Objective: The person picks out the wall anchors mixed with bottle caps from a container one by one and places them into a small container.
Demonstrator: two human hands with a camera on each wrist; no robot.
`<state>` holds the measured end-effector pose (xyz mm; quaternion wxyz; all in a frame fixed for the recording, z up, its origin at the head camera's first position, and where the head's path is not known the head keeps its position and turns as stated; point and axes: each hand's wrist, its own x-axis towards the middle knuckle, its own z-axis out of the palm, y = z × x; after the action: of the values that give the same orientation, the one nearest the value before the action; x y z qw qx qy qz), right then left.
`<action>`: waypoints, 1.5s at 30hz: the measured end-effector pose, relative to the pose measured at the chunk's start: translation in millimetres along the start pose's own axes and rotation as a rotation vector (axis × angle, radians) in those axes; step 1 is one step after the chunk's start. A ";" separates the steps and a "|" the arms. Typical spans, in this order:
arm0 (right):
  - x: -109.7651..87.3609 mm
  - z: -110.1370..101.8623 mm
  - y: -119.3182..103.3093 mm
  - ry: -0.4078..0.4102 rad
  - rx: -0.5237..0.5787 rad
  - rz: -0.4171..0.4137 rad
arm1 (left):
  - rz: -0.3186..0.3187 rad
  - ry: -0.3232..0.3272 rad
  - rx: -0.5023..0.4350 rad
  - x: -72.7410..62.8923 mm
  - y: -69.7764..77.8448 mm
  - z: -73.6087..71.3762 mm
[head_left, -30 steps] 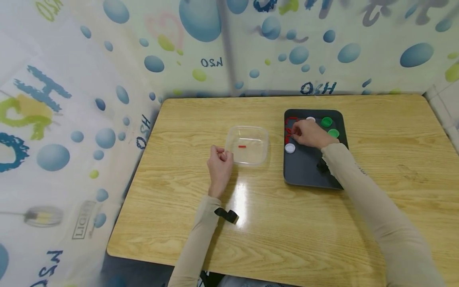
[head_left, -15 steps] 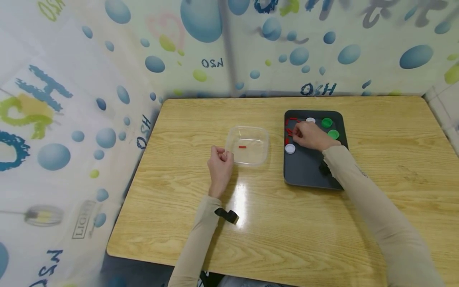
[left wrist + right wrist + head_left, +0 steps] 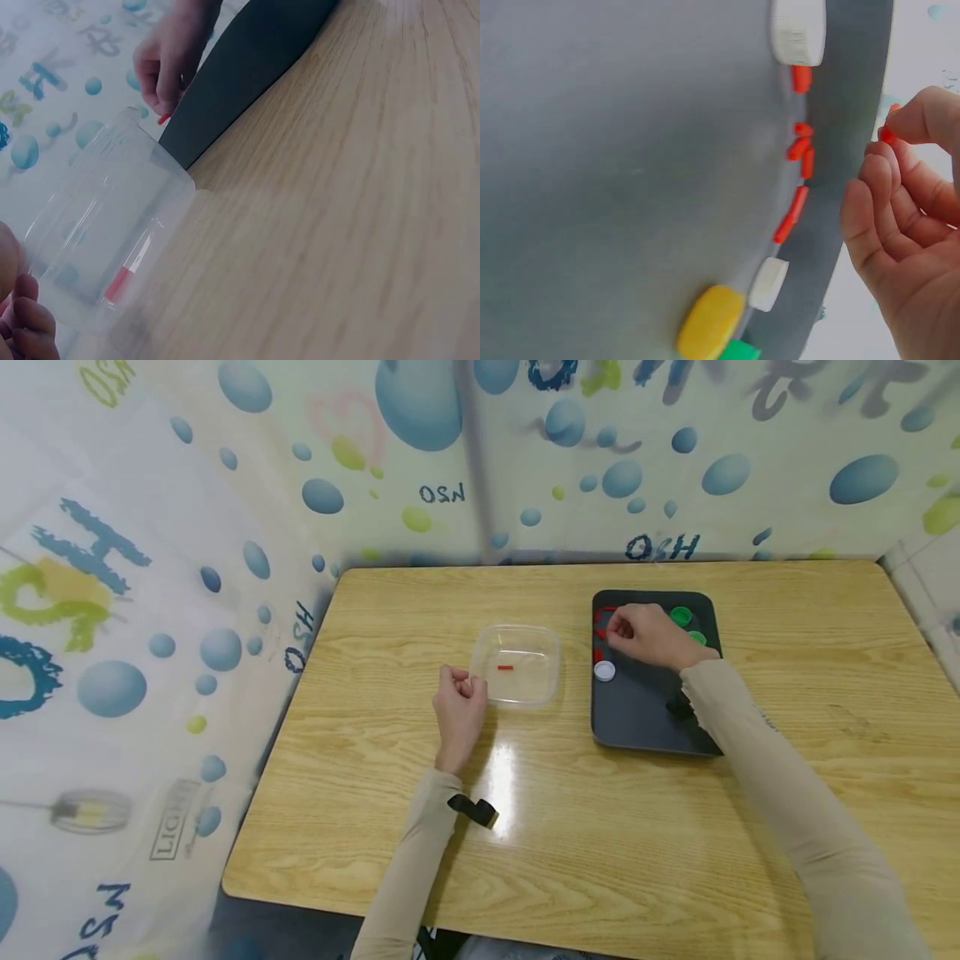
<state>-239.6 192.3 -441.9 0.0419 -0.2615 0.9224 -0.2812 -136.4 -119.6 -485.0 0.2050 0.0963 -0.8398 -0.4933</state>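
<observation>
In the head view my left hand (image 3: 459,714) pinches the near left rim of a clear plastic container (image 3: 517,697). One small red stick (image 3: 118,284) lies inside the container. My right hand (image 3: 652,635) is over the upper left part of a dark grey tray (image 3: 637,718). Its thumb and fingertips pinch a small red piece (image 3: 887,135), seen in the right wrist view. Several more red pieces (image 3: 800,202) lie along the tray's edge, between a white bottle cap (image 3: 604,671) and a small white piece (image 3: 769,283).
Green caps (image 3: 681,616) stand in the tray's upper right part. A yellow piece (image 3: 711,322) lies on the tray in the right wrist view. The wooden table (image 3: 360,693) meets a patterned wall covering (image 3: 375,527) at the back and left.
My right hand has lifted slightly off the red pieces at the tray's left edge. My left hand and the container have stayed in place.
</observation>
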 end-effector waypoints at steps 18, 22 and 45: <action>12.6 -5.8 -46.7 0.003 0.068 -0.081 | -0.010 -0.005 -0.012 -0.8 -2.9 -0.8; 18.3 -3.0 -56.6 -0.018 0.093 -0.083 | -0.013 -0.010 -0.015 -1.2 -2.8 -0.1; 43.0 20.2 -91.5 -0.111 0.112 -0.223 | -0.008 -0.021 0.011 0.1 1.2 -2.7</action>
<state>-230.1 96.1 -406.3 0.0760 -0.3749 0.8667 -0.3203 -135.3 -121.2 -482.7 0.1938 0.0958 -0.8441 -0.4907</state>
